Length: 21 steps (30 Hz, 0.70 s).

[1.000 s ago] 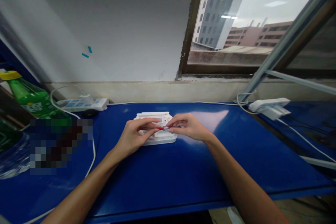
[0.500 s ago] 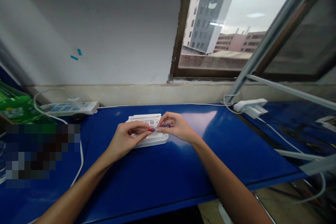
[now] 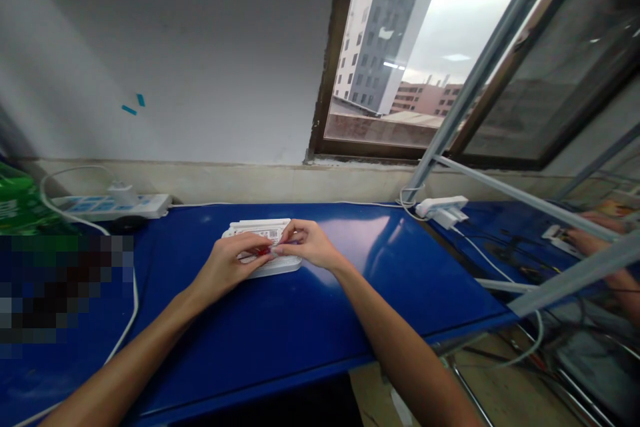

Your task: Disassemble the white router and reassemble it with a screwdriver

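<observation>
A white plastic device with a printed label [image 3: 275, 268] lies on the blue table [image 3: 260, 327]. Over its left part, my left hand [image 3: 225, 260] pinches a small red piece [image 3: 263, 251] between thumb and fingertips. My right hand [image 3: 310, 245] meets it from the right, its fingers closed on a thin dark strand [image 3: 291, 241] that looks like a wire. The fingertips of both hands nearly touch above the device. What exactly joins the red piece and the strand is too small to make out.
A power strip [image 3: 150, 205] and a green bottle [image 3: 20, 203] stand at the left, with a white cable [image 3: 134, 300] running down. At the right are a metal frame [image 3: 500, 190], a white plug block [image 3: 443, 207] and another person's hands [image 3: 590, 233].
The view has turned to the right, so table and device sit further left in the picture. Another person's hands now show at the right. My hands remain pinched together over the device.
</observation>
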Motion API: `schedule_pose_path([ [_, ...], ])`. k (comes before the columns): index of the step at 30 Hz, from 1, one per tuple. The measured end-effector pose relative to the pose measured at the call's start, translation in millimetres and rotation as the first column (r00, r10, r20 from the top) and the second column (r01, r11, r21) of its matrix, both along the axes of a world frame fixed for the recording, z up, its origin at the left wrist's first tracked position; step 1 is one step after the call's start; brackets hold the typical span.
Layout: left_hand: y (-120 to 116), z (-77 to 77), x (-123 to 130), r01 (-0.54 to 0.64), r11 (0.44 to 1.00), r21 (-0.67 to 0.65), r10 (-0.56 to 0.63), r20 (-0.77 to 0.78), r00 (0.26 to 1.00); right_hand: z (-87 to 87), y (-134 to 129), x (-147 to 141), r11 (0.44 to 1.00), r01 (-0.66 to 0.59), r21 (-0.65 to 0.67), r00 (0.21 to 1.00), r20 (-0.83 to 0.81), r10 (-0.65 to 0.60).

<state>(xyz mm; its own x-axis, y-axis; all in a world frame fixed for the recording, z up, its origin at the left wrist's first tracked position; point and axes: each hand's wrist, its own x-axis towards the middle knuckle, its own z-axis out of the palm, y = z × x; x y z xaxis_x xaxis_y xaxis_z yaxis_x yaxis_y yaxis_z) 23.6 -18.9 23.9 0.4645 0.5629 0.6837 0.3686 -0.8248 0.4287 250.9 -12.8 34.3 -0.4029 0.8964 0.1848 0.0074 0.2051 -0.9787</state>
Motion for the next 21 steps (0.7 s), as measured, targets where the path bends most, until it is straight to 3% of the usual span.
schedule_pose_path([
  [6,-1.8,-1.2,-0.8,0.007,1.000,0.000,-0.007,-0.042,0.999,-1.0,-1.8,-1.8,1.000,-0.017,-0.010,0.999,0.045,0.018],
  [10,1.0,-2.2,-1.9,-0.016,1.000,0.024,0.017,-0.057,0.998,5.1,-2.3,6.0,0.996,-0.038,0.078,0.989,0.148,0.026],
  [13,4.1,-0.6,-4.7,-0.070,0.996,0.047,0.072,-0.054,0.996,14.8,-2.8,43.1,0.980,0.091,0.174,0.965,0.229,-0.131],
  [15,5.8,0.6,-7.4,-0.117,0.991,0.069,0.120,-0.042,0.992,22.9,-5.5,94.5,0.912,0.340,0.228,0.882,0.259,-0.394],
  [16,6.5,0.9,-8.8,-0.136,0.988,0.078,0.140,-0.039,0.989,27.0,-8.4,128.2,0.813,0.498,0.304,0.755,0.310,-0.578],
  [17,7.0,1.0,-9.9,-0.152,0.985,0.084,0.156,-0.039,0.987,30.9,-12.6,166.1,0.665,0.629,0.404,0.545,0.381,-0.747],
  [18,7.4,0.8,-10.9,-0.164,0.983,0.088,0.168,-0.041,0.985,34.5,-18.2,206.5,0.489,0.713,0.503,0.270,0.446,-0.853],
  [19,7.7,0.4,-11.5,-0.171,0.981,0.086,0.175,-0.047,0.983,37.8,-25.1,247.5,0.374,0.737,0.563,0.017,0.537,-0.843],
  [20,8.0,-0.1,-11.6,-0.176,0.981,0.085,0.181,-0.051,0.982,40.5,-32.8,287.0,0.288,0.750,0.596,-0.217,0.632,-0.744],
  [21,8.3,-0.8,-11.5,-0.180,0.980,0.083,0.185,-0.054,0.981,42.7,-40.8,323.2,0.233,0.762,0.604,-0.388,0.714,-0.583],
])
